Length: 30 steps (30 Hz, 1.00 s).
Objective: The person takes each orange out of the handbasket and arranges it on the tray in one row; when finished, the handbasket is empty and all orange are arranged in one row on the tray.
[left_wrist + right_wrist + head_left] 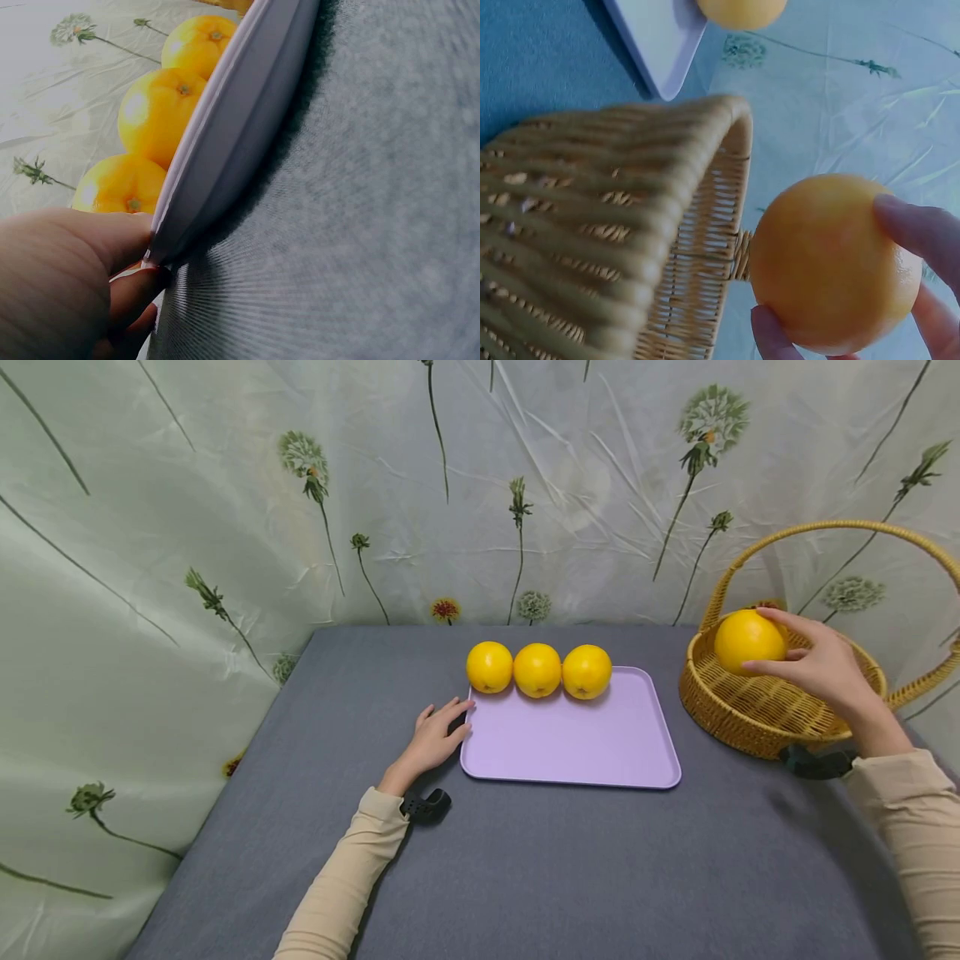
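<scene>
Above the wicker basket [738, 727], my right hand [825, 668] holds an orange [750, 642] between thumb and fingers. The right wrist view shows this orange [832, 262] beside the basket's woven wall [577, 232], fingertips on its skin. My left hand [435, 739] touches the left edge of a lilac tray [570, 743], its fingers fairly straight. In the left wrist view, the thumb [124, 236] meets the tray's rim [225, 142]. Three oranges, a left one [490, 667], a middle one [537, 670] and a right one [587, 672], line the tray's back left.
The basket's tall arched handle [832, 527] rises around and behind the right hand. A grey cloth [525, 868] covers the table. Behind it hangs a pale curtain [420, 552] printed with dandelions.
</scene>
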Each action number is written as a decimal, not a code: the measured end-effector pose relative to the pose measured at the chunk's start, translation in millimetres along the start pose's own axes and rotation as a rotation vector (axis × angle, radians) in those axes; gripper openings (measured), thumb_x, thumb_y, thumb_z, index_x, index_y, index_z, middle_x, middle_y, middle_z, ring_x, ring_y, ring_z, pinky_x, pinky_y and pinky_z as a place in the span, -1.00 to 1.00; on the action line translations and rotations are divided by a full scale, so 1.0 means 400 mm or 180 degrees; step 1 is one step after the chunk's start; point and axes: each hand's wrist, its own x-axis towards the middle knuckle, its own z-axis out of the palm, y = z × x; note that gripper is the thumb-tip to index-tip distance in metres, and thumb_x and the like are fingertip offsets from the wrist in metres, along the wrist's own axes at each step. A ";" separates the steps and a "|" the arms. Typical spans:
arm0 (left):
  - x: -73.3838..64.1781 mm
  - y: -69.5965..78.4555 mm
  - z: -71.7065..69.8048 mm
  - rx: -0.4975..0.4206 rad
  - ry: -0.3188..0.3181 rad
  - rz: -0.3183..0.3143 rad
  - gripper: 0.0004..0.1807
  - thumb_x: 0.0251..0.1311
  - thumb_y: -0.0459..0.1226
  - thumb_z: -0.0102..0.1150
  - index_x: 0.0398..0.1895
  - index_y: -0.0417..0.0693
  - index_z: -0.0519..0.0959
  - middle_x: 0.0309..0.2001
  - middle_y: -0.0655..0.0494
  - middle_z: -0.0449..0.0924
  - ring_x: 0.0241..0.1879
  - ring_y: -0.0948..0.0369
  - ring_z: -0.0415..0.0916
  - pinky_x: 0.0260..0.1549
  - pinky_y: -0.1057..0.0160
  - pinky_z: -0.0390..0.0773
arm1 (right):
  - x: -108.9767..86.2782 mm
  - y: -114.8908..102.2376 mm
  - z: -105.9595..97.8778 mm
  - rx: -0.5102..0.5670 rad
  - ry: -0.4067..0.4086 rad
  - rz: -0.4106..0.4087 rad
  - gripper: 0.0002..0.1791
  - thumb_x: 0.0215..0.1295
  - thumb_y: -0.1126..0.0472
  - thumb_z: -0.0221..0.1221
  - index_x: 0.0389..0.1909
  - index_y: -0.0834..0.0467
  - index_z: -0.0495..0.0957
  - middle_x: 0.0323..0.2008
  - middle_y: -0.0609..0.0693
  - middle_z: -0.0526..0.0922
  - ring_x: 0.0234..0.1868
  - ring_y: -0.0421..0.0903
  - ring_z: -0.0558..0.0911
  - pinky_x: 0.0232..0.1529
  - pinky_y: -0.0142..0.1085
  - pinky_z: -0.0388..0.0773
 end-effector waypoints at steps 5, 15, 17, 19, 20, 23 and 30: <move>0.000 -0.002 -0.001 0.0004 0.0010 0.0021 -0.49 0.33 -0.18 -0.06 0.33 -0.10 0.31 0.37 -0.03 0.30 0.45 0.01 0.07 0.41 -0.18 -0.23 | -0.006 -0.022 0.014 0.0106 0.0065 0.0057 -0.12 0.11 -0.01 0.29 0.43 -0.23 0.06 0.42 0.28 0.06 0.01 0.21 0.45 -0.42 -0.68 0.30; -0.010 0.000 0.011 0.0020 0.0001 0.0039 -0.50 0.32 -0.19 -0.04 0.33 -0.08 0.32 0.35 -0.02 0.32 0.44 0.02 0.10 0.40 -0.18 -0.18 | -0.013 -0.050 0.050 0.0225 0.0089 0.0003 -0.15 0.10 -0.01 0.30 0.41 -0.21 0.12 0.35 0.28 0.15 -0.16 -0.34 0.43 -0.37 -0.72 0.29; -0.010 -0.001 0.013 0.0014 0.0001 0.0053 -0.49 0.33 -0.19 -0.04 0.33 -0.07 0.31 0.36 -0.02 0.31 0.44 0.02 0.10 0.39 -0.19 -0.19 | -0.013 -0.056 0.060 0.0250 0.0089 -0.0007 -0.15 0.10 0.00 0.30 0.41 -0.20 0.12 0.33 0.29 0.17 -0.18 -0.36 0.41 -0.37 -0.72 0.30; -0.009 -0.004 0.014 -0.0046 0.0004 0.0055 -0.50 0.33 -0.19 -0.05 0.33 -0.07 0.31 0.36 -0.03 0.31 0.45 0.02 0.09 0.40 -0.19 -0.22 | -0.011 -0.064 0.070 0.0296 0.0055 -0.0026 -0.15 0.11 0.00 0.30 0.41 -0.20 0.12 0.31 0.31 0.15 -0.12 -0.27 0.46 -0.37 -0.71 0.31; -0.009 -0.006 0.013 -0.0070 0.0034 0.0090 -0.50 0.33 -0.18 -0.05 0.33 -0.07 0.32 0.35 -0.04 0.32 0.44 0.01 0.09 0.40 -0.19 -0.22 | -0.009 -0.069 0.076 0.0302 0.0032 -0.0038 -0.15 0.11 0.00 0.29 0.42 -0.19 0.11 0.31 0.31 0.16 -0.07 -0.14 0.48 -0.37 -0.70 0.31; -0.010 -0.012 0.011 -0.0129 0.0137 0.0235 -0.51 0.35 -0.13 -0.09 0.31 -0.04 0.34 0.33 -0.03 0.35 0.43 0.03 0.12 0.39 -0.18 -0.22 | -0.001 -0.085 0.095 0.0342 -0.0034 -0.0140 -0.14 0.10 0.02 0.30 0.42 -0.11 0.12 0.29 0.33 0.18 0.08 0.19 0.40 -0.35 -0.72 0.28; -0.005 -0.005 -0.001 -0.0075 0.0049 0.0119 -0.49 0.32 -0.17 -0.04 0.32 -0.07 0.32 0.35 -0.03 0.32 0.44 0.03 0.10 0.40 -0.19 -0.22 | 0.012 -0.118 0.134 0.0285 -0.0104 -0.0306 -0.14 0.06 0.05 0.34 0.39 0.01 0.19 0.22 0.36 0.24 0.06 0.21 0.38 -0.31 -0.70 0.27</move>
